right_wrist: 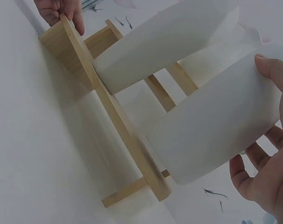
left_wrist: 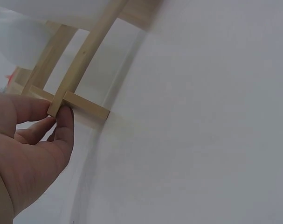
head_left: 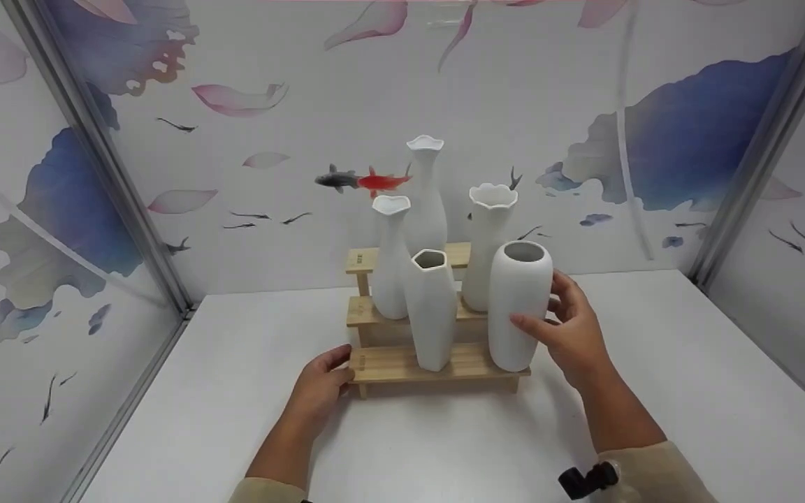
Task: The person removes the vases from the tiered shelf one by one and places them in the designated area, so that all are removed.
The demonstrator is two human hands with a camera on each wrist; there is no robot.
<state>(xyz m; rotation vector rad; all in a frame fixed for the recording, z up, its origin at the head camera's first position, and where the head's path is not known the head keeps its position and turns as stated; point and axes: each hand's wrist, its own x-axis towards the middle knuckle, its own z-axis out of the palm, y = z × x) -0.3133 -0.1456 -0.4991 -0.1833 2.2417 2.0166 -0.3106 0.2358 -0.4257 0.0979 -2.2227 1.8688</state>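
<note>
A three-step wooden stand (head_left: 381, 363) carries several white vases. My left hand (head_left: 322, 384) pinches the left end of its lowest board, thumb and fingers on either side of the wood (left_wrist: 76, 70) in the left wrist view. With thumb and fingers around its side, my right hand (head_left: 574, 332) holds a smooth rounded vase (head_left: 520, 307) upright at the board's right end. In the right wrist view, that vase's base (right_wrist: 167, 156) is close to the board; whether it touches, I cannot tell. Beside it on the same board stands a faceted vase (head_left: 434, 314) with a five-sided mouth.
On the middle step are a slim-necked vase (head_left: 392, 265) and a ruffled-rim vase (head_left: 488, 244). A tall vase (head_left: 426, 195) stands at the top. The white table (head_left: 235, 363) meets printed wall panels (head_left: 291, 230) at the back and sides.
</note>
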